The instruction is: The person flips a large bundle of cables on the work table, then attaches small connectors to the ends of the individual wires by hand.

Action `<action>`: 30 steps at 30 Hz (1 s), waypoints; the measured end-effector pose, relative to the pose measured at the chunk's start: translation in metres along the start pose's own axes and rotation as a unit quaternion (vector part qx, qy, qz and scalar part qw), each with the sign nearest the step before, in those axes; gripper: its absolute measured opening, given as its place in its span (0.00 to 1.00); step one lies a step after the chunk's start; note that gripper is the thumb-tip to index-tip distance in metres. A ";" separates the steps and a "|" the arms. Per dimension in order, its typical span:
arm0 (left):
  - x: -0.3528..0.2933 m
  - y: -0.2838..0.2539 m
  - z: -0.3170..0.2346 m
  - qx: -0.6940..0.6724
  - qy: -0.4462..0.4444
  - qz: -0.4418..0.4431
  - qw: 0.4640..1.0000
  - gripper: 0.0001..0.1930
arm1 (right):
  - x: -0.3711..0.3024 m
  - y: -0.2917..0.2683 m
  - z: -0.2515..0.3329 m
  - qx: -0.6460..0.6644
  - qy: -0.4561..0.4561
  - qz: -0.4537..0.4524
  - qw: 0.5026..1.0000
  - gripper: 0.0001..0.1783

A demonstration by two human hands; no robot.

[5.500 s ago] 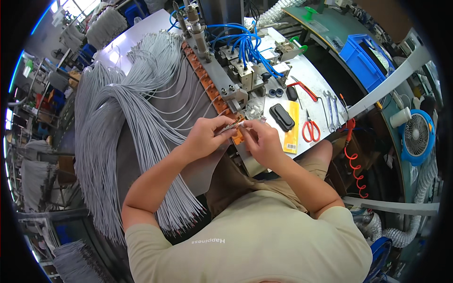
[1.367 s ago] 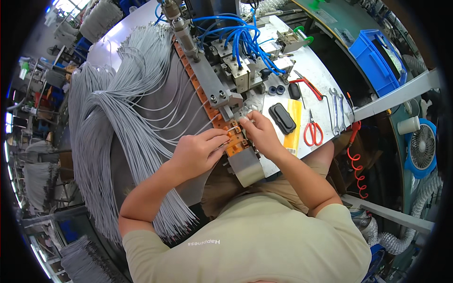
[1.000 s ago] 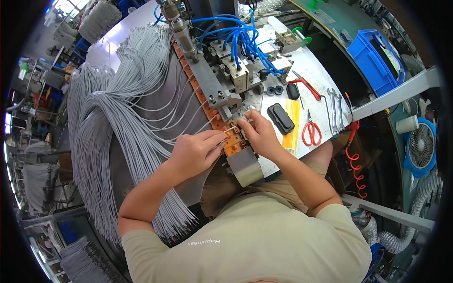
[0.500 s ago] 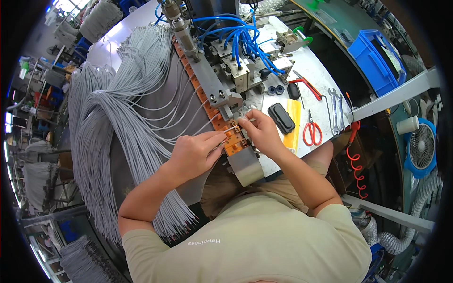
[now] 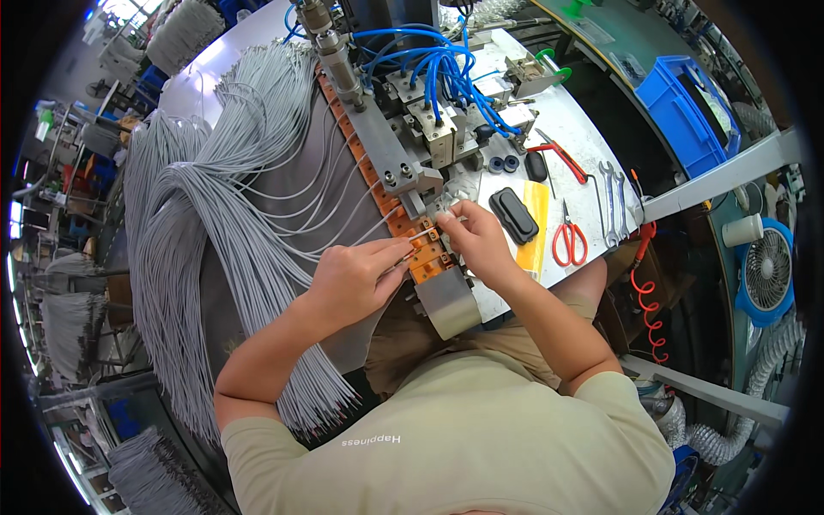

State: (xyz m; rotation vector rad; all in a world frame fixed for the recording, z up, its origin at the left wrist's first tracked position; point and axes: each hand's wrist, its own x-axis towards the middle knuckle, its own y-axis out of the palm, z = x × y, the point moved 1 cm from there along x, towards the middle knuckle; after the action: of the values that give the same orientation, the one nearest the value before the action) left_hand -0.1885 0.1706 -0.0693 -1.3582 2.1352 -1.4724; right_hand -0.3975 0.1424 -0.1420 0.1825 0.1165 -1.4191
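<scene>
Over the near end of an orange fixture strip [image 5: 426, 264], my left hand [image 5: 356, 276] is closed in a pinch on a grey cable [image 5: 420, 234], whose short end sticks out past the fingertips. My right hand [image 5: 477, 244] is closed just beyond that end, thumb and finger pressed together. Whatever lies between the right fingertips is too small and covered to name. A steel block [image 5: 448, 304] ends the strip near my lap. Several grey cables run from the strip's far part into a large bundle [image 5: 245, 202] on the left.
Beside the strip stands a machine with a grey metal bar [image 5: 378, 142] and blue air tubes [image 5: 438, 64]. To the right lie a black oblong case [image 5: 513, 215], a yellow sheet [image 5: 533, 249], red-handled scissors [image 5: 569, 244] and wrenches [image 5: 610, 202]. A blue fan [image 5: 766, 268] stands farther right.
Both hands stay almost where they were, fingers pinched over the fixture. The whole view shifts very slightly; nothing has been let go or taken hold of.
</scene>
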 end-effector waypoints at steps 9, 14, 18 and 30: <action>0.002 -0.004 -0.003 0.007 -0.026 0.005 1.000 0.11 | 0.001 -0.001 0.001 -0.032 0.005 -0.006 0.999 0.11; 0.003 -0.007 0.009 0.100 -0.023 0.011 0.995 0.10 | 0.003 0.000 -0.001 -0.006 0.008 0.006 1.000 0.10; 0.003 -0.003 0.013 0.124 0.008 0.008 0.992 0.09 | 0.002 0.000 -0.004 0.047 0.034 0.006 0.998 0.09; 0.002 -0.002 0.011 0.129 0.029 0.018 0.991 0.07 | -0.002 -0.001 -0.006 -0.049 -0.053 0.000 0.997 0.09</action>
State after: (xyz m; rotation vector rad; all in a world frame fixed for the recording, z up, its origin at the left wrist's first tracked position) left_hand -0.1820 0.1620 -0.0723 -1.1922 1.9081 -1.7240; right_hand -0.3989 0.1458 -0.1475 0.0262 0.0981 -1.4166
